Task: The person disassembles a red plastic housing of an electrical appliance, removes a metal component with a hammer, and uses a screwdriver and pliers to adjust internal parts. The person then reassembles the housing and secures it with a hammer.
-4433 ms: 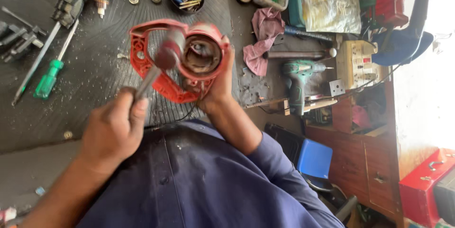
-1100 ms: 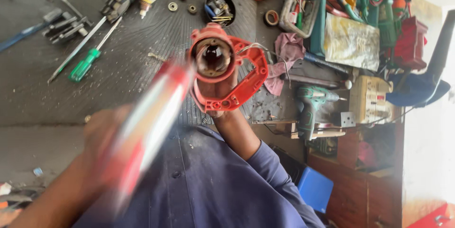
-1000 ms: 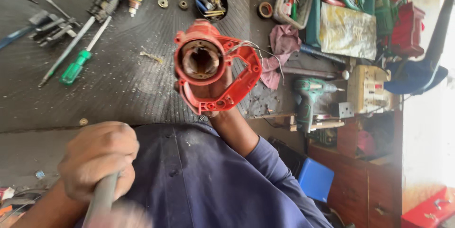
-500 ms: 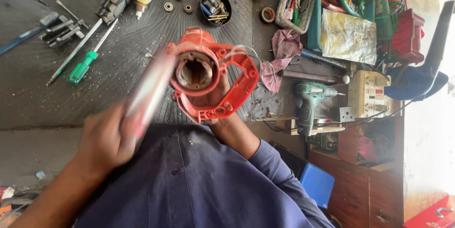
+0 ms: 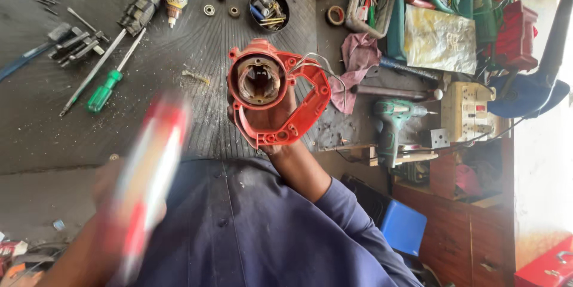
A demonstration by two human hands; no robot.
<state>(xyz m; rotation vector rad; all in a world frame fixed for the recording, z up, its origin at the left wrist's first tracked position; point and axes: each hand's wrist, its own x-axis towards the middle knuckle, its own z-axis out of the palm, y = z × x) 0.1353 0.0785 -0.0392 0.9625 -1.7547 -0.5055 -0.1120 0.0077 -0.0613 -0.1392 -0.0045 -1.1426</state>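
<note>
Above the lap, one hand [image 5: 268, 121] grips the red housing [image 5: 276, 93].

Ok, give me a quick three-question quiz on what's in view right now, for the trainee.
1. True or false: the right hand holds the red power-tool housing with its round opening facing the camera.
2. Multiple choice: the green-handled screwdriver lies A) on the dark mat, left of the housing; B) in the round black dish; C) on the blue stool.
3. Fill in: the left hand grips a red and white tool that is too ____ to identify.

Key: 1 true; 2 A; 3 blurred.
</note>
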